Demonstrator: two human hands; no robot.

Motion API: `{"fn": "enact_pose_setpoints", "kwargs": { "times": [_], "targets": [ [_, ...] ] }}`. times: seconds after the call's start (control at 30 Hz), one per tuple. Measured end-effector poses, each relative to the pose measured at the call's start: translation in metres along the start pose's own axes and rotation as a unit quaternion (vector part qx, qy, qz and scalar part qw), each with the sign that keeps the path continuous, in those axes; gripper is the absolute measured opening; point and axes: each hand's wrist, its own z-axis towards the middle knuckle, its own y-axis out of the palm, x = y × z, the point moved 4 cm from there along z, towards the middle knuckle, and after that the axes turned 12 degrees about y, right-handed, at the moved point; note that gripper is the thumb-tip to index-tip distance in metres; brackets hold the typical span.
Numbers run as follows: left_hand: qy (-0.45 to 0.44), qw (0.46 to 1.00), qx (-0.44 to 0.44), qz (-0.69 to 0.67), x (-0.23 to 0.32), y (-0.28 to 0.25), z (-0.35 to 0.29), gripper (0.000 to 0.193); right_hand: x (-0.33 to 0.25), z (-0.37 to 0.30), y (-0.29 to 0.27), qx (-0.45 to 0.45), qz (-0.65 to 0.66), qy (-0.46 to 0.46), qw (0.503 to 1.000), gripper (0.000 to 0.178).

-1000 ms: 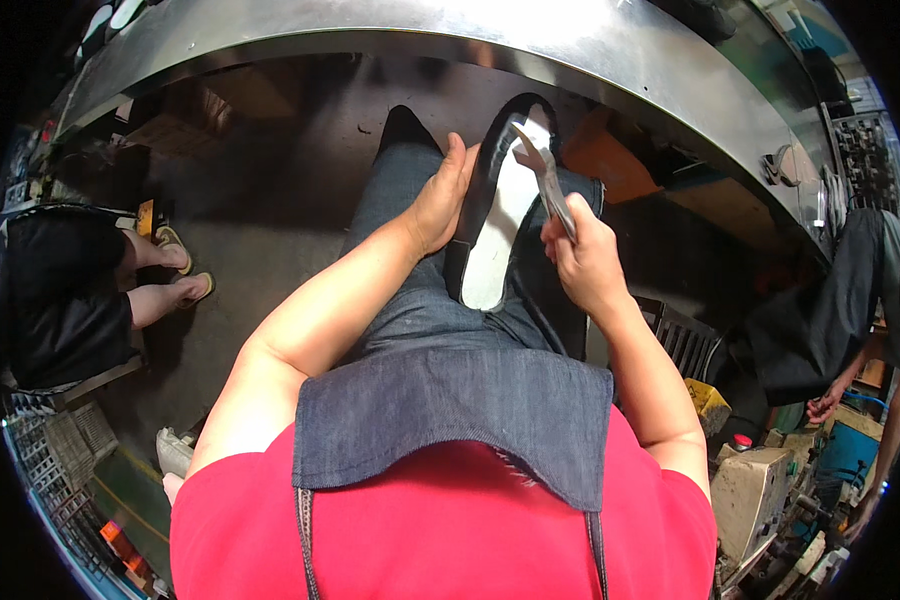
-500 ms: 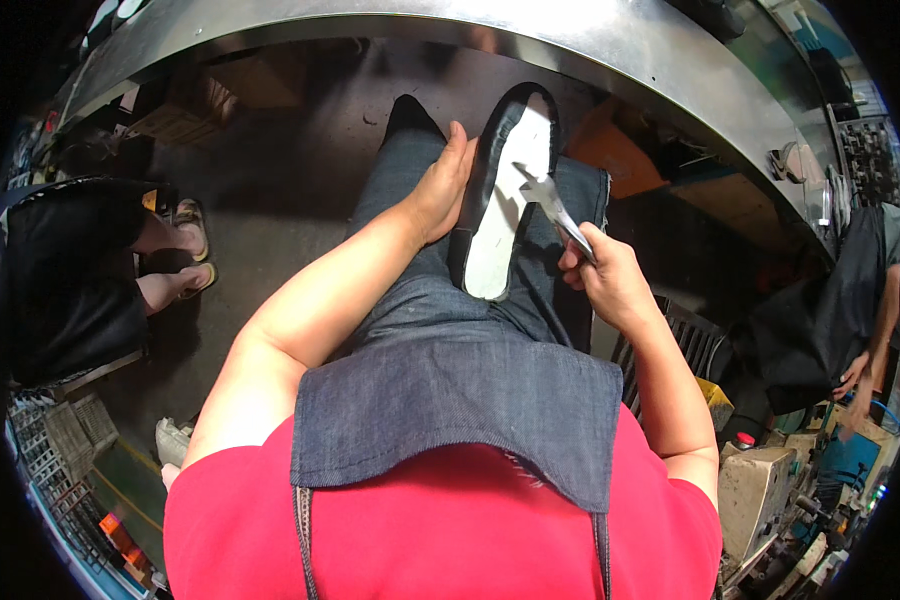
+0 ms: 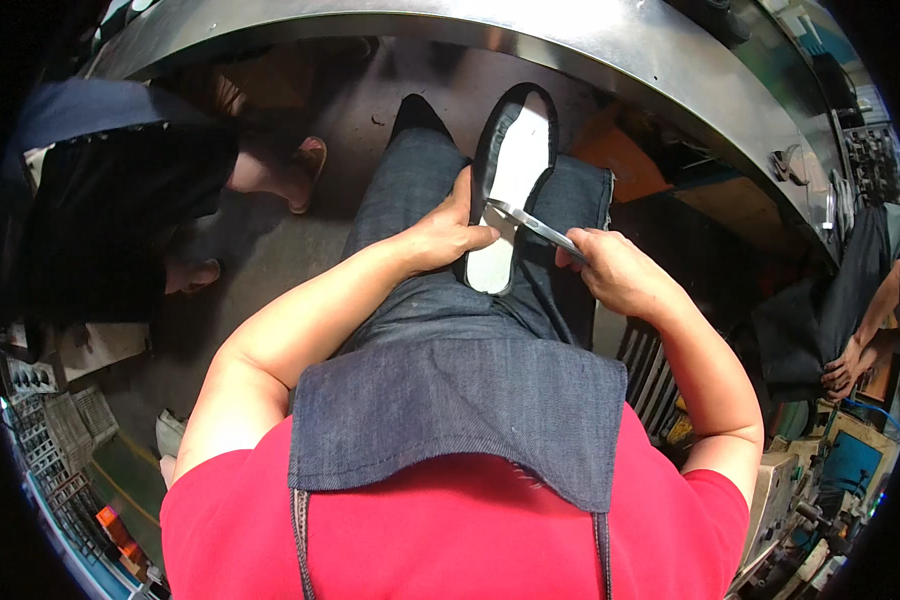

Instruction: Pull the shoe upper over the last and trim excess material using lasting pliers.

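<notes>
A black shoe upper (image 3: 480, 168) with a white sole-shaped underside (image 3: 513, 165) rests bottom up, lengthwise over my lap. My left hand (image 3: 438, 235) grips its left edge, the thumb lying across the white underside and the other fingers partly hidden behind the shoe. Closed round the handle of a shiny steel hand tool (image 3: 538, 227), my right hand (image 3: 615, 268) is just right of the shoe. The tool has a narrow head, which reaches the shoe's left edge above my left thumb; whether it is pincers or a hammer I cannot tell.
A curved metal bench edge (image 3: 560, 40) runs across the far side. Beneath it stands an orange-brown box (image 3: 620, 155). At left is a person in dark clothing (image 3: 135, 215); at right, another person's hands (image 3: 848, 368) are near dark cloth and machinery. My denim apron (image 3: 460, 410) covers my lap.
My left hand has slid nearer me along the shoe, its thumb now over the underside. The tool head has moved left and nearer me. The person at left has shifted forward.
</notes>
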Motion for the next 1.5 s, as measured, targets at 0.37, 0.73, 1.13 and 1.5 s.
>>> {"fn": "enact_pose_setpoints", "kwargs": {
  "times": [0.37, 0.73, 1.13, 1.5],
  "targets": [
    [0.098, 0.993, 0.012, 0.065, -0.009, -0.001, 0.007, 0.097, 0.021, 0.005, 0.005, 0.066, -0.134, -0.028, 0.988, 0.008],
    [0.020, 0.969, 0.002, -0.247, -0.030, -0.005, 0.009, 0.092, 0.022, 0.003, 0.006, 0.074, -0.089, -0.022, 0.993, 0.011],
    [0.017, 0.991, 0.030, -0.133, -0.021, 0.006, 0.011, 0.084, 0.002, 0.018, 0.027, 0.190, 0.081, -0.078, 0.975, 0.012],
    [0.028, 0.988, 0.077, -0.133, -0.038, 0.000, 0.020, 0.092, 0.003, 0.022, 0.012, 0.209, 0.017, 0.009, 0.978, 0.008]
  ]
}}
